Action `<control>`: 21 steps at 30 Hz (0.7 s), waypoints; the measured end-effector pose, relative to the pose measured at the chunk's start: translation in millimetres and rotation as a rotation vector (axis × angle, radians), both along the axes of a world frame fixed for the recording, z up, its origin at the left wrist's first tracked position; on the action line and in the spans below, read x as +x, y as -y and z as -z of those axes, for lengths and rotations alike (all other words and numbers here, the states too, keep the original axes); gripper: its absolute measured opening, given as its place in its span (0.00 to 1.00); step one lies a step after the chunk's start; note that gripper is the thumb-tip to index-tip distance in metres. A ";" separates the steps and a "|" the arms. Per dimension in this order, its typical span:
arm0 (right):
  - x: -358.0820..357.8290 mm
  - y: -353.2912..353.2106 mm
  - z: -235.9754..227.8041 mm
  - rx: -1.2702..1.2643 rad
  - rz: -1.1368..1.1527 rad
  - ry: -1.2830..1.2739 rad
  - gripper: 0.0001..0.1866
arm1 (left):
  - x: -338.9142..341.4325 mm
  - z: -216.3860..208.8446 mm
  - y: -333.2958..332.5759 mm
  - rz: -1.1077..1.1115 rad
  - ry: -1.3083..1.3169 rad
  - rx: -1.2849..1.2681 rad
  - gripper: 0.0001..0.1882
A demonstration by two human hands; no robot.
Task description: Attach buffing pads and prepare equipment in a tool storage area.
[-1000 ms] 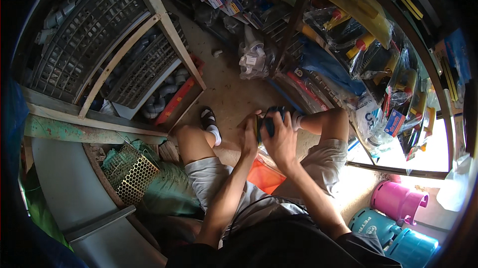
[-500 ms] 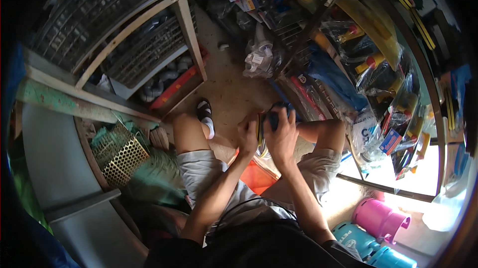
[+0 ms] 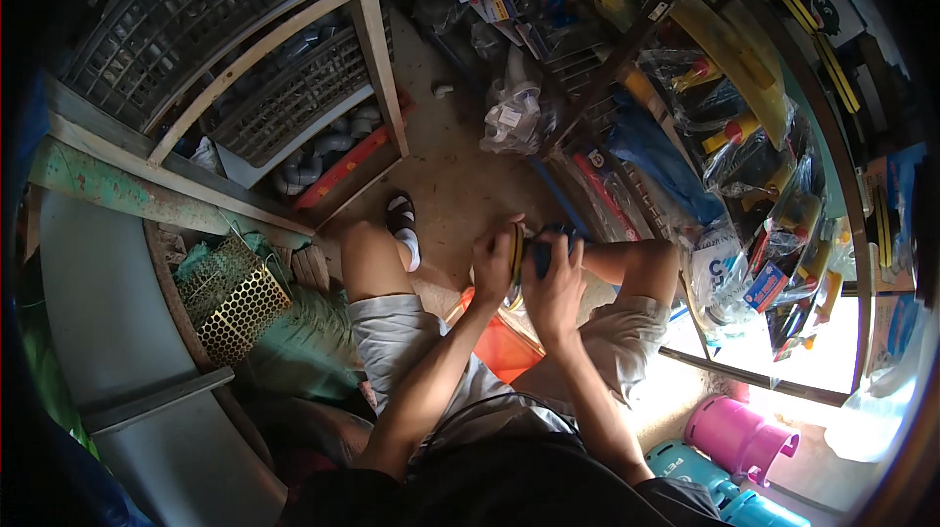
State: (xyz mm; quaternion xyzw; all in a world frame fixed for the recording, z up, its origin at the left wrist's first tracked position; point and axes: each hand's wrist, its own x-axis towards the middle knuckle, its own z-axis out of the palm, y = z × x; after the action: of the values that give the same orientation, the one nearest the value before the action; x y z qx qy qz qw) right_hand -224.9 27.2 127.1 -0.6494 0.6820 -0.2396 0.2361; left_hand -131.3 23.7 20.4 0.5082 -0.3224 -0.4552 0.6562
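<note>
Both hands wrapped on one dark cylindrical tool w/ yellow disc end, held above knees. Left hand grip closed at disc end, right hand closed on body. Orange stool below grip, packed shelves beyond.

Perforated metal sheet, glossy pink plastic canister, matt grey plastic crates, rough concrete floor

Your left hand and right hand meet above your knees around a dark tool, with slatted crates on a rack to your left, packed shelves to your right, and two gas cylinders behind your right side.
</note>
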 end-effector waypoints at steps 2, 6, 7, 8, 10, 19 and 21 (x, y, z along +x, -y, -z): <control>-1.1 -2.6 1.1 -0.113 -0.017 0.008 0.18 | -1.2 3.1 -0.2 -0.020 -0.121 -0.062 0.16; -3.8 -1.1 4.2 -0.371 0.029 0.001 0.17 | -4.7 2.7 -3.7 0.088 0.133 0.043 0.15; -4.8 1.4 4.5 -0.285 0.004 -0.003 0.17 | -5.4 1.2 -6.4 0.068 0.089 0.066 0.15; -4.3 2.7 4.9 -0.279 -0.015 -0.012 0.16 | -6.7 -0.5 -5.1 0.103 0.062 0.149 0.15; -3.9 6.2 4.4 -0.055 -0.011 0.035 0.15 | -8.7 -3.9 -5.6 0.037 0.102 0.027 0.16; 7.5 -3.8 -6.5 -0.168 -0.017 0.044 0.18 | 3.2 -0.3 -5.7 0.066 -0.012 0.112 0.19; 9.4 -1.5 -8.0 -0.034 -0.027 0.012 0.19 | 4.0 1.4 -6.6 0.045 -0.059 0.047 0.20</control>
State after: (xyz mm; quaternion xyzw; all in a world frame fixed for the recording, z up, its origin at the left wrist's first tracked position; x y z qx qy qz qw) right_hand -215.5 28.7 135.1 -0.6611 0.6676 -0.2516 0.2324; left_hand -127.3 30.3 19.1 0.5024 -0.3032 -0.4922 0.6429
